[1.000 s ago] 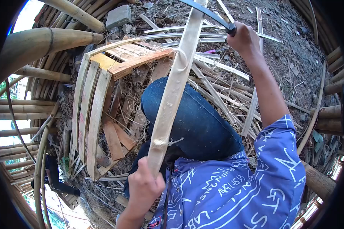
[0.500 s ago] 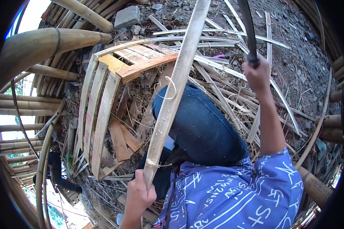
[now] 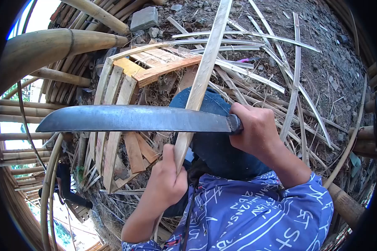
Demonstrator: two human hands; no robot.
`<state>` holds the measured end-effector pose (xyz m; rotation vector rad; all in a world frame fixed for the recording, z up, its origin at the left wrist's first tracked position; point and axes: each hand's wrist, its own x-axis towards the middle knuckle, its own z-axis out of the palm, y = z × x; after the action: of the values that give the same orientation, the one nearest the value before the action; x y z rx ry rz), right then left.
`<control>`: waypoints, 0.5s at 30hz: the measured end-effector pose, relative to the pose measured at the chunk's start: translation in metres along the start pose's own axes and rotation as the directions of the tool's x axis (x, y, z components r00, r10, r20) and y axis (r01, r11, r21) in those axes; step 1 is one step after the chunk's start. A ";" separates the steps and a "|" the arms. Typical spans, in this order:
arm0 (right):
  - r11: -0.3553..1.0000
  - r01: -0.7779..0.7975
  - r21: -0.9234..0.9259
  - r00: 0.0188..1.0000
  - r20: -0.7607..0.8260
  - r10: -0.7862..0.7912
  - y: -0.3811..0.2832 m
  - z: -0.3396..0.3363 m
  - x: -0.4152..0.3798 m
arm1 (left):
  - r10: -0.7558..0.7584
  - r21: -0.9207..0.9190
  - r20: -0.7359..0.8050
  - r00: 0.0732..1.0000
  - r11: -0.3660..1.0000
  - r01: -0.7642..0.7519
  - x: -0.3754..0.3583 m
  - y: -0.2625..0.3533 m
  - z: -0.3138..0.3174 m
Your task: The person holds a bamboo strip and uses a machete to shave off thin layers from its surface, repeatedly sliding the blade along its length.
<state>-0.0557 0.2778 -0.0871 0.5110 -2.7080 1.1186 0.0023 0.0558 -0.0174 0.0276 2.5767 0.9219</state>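
Note:
My right hand (image 3: 255,127) is closed round the handle of a long, wide knife (image 3: 134,118). The blade lies across a pale bamboo strip (image 3: 209,58) and points left. My left hand (image 3: 169,178) grips the strip near its lower end, just below the blade. From there the strip slants up and away over my knee (image 3: 218,142) in blue trousers. The blade hides the part of the strip beneath it.
A wooden slatted crate (image 3: 167,70) stands ahead to the left, near a grey block (image 3: 144,19). Split strips (image 3: 297,75) and shavings litter the ground. Thick bamboo poles (image 3: 63,42) rise at the left. At the lower left is another person's dark-clothed leg (image 3: 71,196).
My right hand has come down and inward, swinging the knife from upright to level across the strip. My left hand has moved up and right, and the strip's lower end with it.

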 end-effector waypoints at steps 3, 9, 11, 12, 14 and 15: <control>0.999 0.003 -0.046 1.000 -0.010 -0.003 -0.001 -0.001 0.000 | 0.071 0.129 -0.063 0.995 0.990 -0.063 0.011 0.006 0.006; 0.995 -0.039 -0.096 0.999 0.013 0.040 -0.001 -0.002 0.002 | 0.162 0.335 -0.118 0.980 0.935 -0.114 0.021 0.010 0.017; 0.974 -0.092 -0.209 0.991 0.074 0.109 -0.001 -0.002 0.005 | 0.160 0.363 -0.120 0.980 0.926 -0.107 0.022 0.010 0.020; 0.974 -0.091 -0.208 0.991 0.081 0.110 0.001 -0.003 0.008 | 0.191 0.427 -0.136 0.972 0.897 -0.116 0.021 0.009 0.021; 0.951 -0.091 -0.297 0.982 0.130 0.134 0.007 -0.005 0.012 | 0.216 0.486 -0.141 0.966 0.865 -0.123 0.019 0.009 0.025; 0.950 -0.094 -0.299 0.981 0.133 0.139 0.011 -0.004 0.014 | 0.232 0.501 -0.156 0.960 0.856 -0.125 0.020 0.010 0.026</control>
<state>-0.0723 0.2847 -0.0875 0.4079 -3.0008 0.7064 -0.0074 0.0820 -0.0371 0.3358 2.9831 0.3141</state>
